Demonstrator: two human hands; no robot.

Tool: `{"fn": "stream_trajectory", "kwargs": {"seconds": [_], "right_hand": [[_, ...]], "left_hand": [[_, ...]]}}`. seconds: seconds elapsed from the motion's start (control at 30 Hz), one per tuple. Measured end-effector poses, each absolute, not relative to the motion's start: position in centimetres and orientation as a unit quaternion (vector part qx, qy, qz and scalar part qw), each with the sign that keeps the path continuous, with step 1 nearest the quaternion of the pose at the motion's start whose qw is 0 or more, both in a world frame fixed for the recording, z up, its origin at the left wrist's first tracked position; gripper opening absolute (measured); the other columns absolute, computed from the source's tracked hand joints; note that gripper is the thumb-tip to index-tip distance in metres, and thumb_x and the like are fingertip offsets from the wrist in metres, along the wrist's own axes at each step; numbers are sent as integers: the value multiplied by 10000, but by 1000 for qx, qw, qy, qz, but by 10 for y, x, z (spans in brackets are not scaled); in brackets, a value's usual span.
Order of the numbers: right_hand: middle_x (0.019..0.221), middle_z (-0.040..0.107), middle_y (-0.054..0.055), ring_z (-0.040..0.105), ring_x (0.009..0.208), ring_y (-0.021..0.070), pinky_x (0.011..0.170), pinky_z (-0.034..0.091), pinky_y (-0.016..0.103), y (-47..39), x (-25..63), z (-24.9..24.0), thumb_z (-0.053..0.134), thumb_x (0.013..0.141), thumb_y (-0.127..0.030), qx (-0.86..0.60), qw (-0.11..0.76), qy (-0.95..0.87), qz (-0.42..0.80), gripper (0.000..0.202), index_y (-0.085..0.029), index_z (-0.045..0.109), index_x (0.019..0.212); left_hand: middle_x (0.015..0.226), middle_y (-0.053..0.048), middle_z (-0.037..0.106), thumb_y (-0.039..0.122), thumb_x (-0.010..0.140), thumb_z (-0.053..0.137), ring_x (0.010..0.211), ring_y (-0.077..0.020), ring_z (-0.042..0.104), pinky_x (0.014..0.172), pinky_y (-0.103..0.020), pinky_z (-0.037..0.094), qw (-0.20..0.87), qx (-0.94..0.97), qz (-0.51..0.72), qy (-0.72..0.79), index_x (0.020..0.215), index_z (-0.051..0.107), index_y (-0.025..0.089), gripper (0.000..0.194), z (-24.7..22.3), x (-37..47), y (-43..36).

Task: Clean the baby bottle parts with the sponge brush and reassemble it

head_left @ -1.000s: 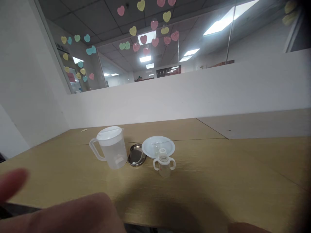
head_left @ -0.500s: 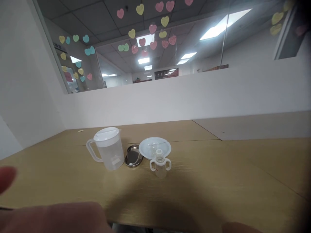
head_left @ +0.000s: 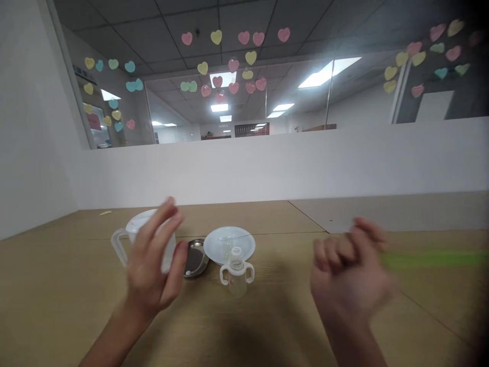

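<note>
My left hand is raised with its fingers apart and nothing in them, in front of the clear plastic pitcher, hiding part of it. On the right, my right hand is closed around a long, bright green stick-like thing, which points to the right; motion blur hides its kind. Between the hands stands a small baby bottle with two white side handles, upright on the table. Just behind it is a white bowl with a clear item inside. A metal kidney dish holds a small white piece.
The wooden table meets a white wall at the back. Above the wall is a window with several heart-shaped paper notes. A small pale scrap lies at the table's far left.
Both hands have risen from the lower edge into view above the table. The green thing has come into view in my right hand. The camera has turned slightly right and up.
</note>
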State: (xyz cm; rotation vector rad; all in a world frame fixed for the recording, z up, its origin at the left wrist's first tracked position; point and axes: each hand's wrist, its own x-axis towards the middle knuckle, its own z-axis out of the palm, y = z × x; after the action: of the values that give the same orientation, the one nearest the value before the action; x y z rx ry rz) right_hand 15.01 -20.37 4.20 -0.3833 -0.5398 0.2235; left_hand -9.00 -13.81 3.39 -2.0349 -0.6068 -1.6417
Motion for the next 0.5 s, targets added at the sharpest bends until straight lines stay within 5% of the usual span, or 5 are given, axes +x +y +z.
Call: {"fn": "stream_trajectory", "kwargs": {"seconds": [0.17,0.23,0.33,0.5], "right_hand": [[428,278,-126,245,355,75,371,206,204,-101,186,-29,593,687,-382,-411,873,-221,140,230,-180,560,792],[486,451,-56,425,462,126,456,316,239,-74,195,-66,581,666,-435,-528,794,-276,120,282,-160,593,728],[681,618,36,552,689,211,628,404,283,-57,201,-107,545,660,-499,-583,728,-344,105,355,-154,618,702],[714,634,49,564,721,221,651,422,273,-55,201,-124,483,737,-548,-575,712,-391,103,417,-156,621,703]], "left_hand": [[1162,-74,606,218,897,344,1082,-180,543,951,-319,413,58,-871,-346,-344,1143,559,174,329,-7,-29,-27],[1204,-78,589,234,901,323,1136,-178,515,995,-304,367,16,-895,-182,-408,1177,546,162,362,-27,-5,4],[1179,-121,602,280,866,412,1107,-220,549,950,-327,403,-1,-893,-113,-435,1212,525,150,386,-53,28,33],[1093,-180,619,364,808,504,1028,-303,587,840,-413,456,5,-879,-86,-470,1176,532,131,437,-79,65,56]]}}
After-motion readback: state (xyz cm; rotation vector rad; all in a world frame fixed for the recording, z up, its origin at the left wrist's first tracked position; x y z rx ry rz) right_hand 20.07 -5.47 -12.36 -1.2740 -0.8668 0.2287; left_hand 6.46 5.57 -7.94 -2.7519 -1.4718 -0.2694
